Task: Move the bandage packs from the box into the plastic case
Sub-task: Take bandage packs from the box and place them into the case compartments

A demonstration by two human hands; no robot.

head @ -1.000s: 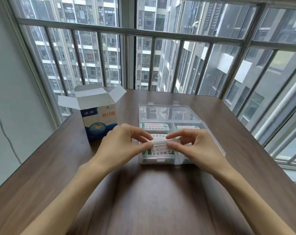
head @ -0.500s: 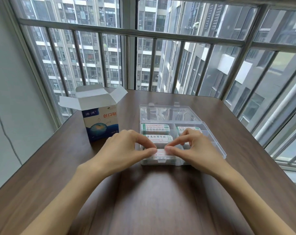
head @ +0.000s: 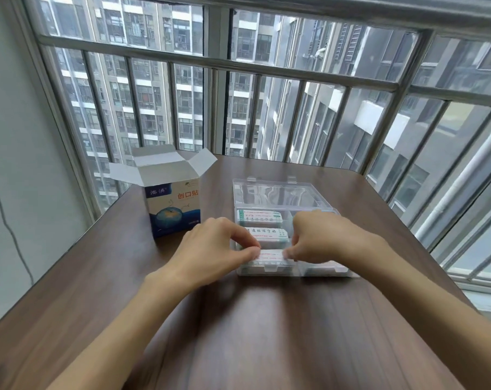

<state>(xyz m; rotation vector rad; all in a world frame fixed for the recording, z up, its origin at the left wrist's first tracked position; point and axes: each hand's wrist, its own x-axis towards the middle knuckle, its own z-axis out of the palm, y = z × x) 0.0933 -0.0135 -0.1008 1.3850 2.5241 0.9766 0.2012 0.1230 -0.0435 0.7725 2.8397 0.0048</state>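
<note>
Clear plastic case sits open on the brown wooden table, its lid laid back flat toward the window bars. Both hands are at its near left compartment: the left hand and the right hand each pinch one end of a bandage pack between thumb and fingertips, holding it low in that compartment. Two more packs lie in the compartments just behind it. Left of the case, apart from it, the bandage box stands upright with its flaps open.
</note>
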